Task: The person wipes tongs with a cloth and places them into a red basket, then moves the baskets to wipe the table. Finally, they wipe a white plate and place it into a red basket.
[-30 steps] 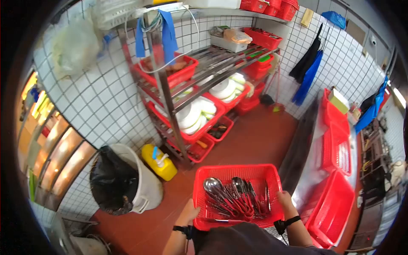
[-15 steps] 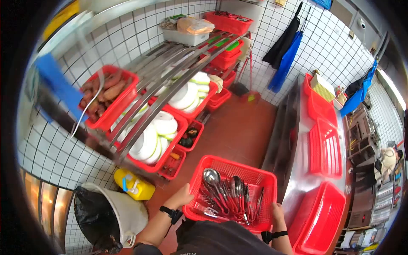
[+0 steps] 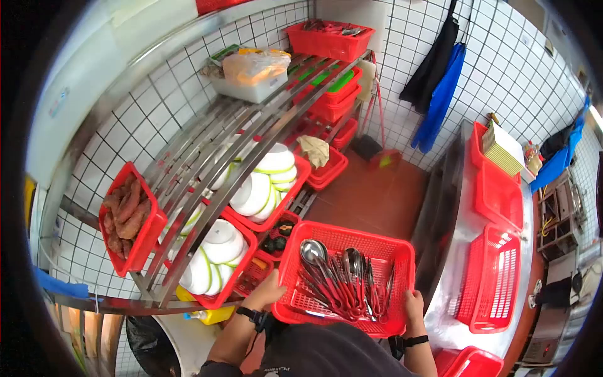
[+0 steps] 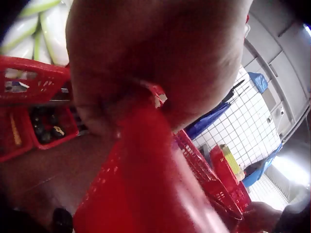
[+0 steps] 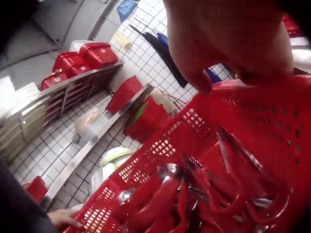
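Observation:
A red plastic basket (image 3: 358,237) with perforated walls is held in front of the body, above the floor. My left hand (image 3: 267,294) grips its left side and my right hand (image 3: 413,308) its right side. Inside lie large metal spoons (image 3: 312,252) and several red-handled utensils (image 3: 342,301), some with looped handles (image 5: 228,189). In the left wrist view the left hand (image 4: 155,53) curls over the basket's edge. The right wrist view shows the right hand (image 5: 228,43) at the rim, its fingers partly hidden behind the wall.
At left, a steel rack (image 3: 251,164) bears baskets of white green-rimmed bowls (image 3: 251,195) and a basket of brown root vegetables (image 3: 129,217). A steel counter (image 3: 440,276) at right carries red baskets (image 3: 490,283). Below the rack are a yellow jug (image 3: 217,316) and a bin (image 3: 182,342).
The view has moved forward and turned, bringing the rack closer while the bin slides toward the bottom edge. Both hands keep holding the basket with the utensils in it.

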{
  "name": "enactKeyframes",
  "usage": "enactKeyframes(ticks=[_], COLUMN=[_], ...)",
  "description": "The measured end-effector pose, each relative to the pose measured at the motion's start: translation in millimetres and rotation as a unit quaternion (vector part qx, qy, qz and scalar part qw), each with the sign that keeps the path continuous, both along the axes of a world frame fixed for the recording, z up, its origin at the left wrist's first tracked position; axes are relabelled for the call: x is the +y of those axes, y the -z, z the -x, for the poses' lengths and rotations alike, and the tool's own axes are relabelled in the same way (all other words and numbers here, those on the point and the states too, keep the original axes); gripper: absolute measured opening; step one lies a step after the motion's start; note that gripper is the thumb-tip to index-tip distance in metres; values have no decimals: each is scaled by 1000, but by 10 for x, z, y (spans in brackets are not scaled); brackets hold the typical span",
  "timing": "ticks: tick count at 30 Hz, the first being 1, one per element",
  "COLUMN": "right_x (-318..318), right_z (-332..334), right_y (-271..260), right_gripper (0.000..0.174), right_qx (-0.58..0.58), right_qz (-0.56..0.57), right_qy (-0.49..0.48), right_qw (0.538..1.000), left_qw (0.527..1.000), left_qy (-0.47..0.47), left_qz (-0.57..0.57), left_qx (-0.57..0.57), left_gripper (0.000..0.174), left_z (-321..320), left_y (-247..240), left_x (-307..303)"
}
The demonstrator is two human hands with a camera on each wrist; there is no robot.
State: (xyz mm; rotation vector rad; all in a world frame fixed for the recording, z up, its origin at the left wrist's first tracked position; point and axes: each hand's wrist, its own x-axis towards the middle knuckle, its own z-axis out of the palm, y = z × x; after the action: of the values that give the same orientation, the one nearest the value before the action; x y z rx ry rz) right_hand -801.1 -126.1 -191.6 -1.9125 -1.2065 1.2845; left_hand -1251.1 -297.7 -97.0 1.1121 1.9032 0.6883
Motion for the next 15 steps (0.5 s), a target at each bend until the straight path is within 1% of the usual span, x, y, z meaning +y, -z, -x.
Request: enactKeyframes(ticks=[1,2,3,4,5,7,9,10,12,13,14,15], right_x=[130,297,452,588,720,1021,1369,1522,1858,2069,2269,2417], right_z=[170,110,130,144,164,212,175,422,667,748,688,671], right_y=[-281,-61,-21,25,73,174,226,-193,-541,-646,-606,-647], right_gripper=[33,33,33,33,34,33,32,32,32,32,26,26], right_qx=[4,-6,-7,-25,-43,-48,-28,-24,-46,-56,-59,-68], right_qz=[-11,-24,-28,-6,16,17,-18,0,-13,-15,-7,-9], right_qy=[8,7,4,3,4,11,-9,4,11,18,22,24], right_qw=[1000,1000,1000,1000,999,999,999,1000,999,998,998,997], left_qw=[1000,1000,999,998,999,998,998,997,996,994,992,991], left_qy=[-3,8,18,39,38,59,63,65,63,61,82,84], left_qz=[0,17,33,16,15,9,17,20,18,28,16,14], left_qx=[-6,3,13,36,33,0,-19,-25,-62,-89,-95,-103], left_gripper=[42,43,45,46,46,46,46,46,46,47,46,46], left_z=[7,93,171,223,287,393,503,558,639,678,725,777], left_y=[50,122,162,210,267,379,509,566,602,609,684,786], left_x=[105,248,408,553,705,1031,1397,1631,2174,2448,2716,2955])
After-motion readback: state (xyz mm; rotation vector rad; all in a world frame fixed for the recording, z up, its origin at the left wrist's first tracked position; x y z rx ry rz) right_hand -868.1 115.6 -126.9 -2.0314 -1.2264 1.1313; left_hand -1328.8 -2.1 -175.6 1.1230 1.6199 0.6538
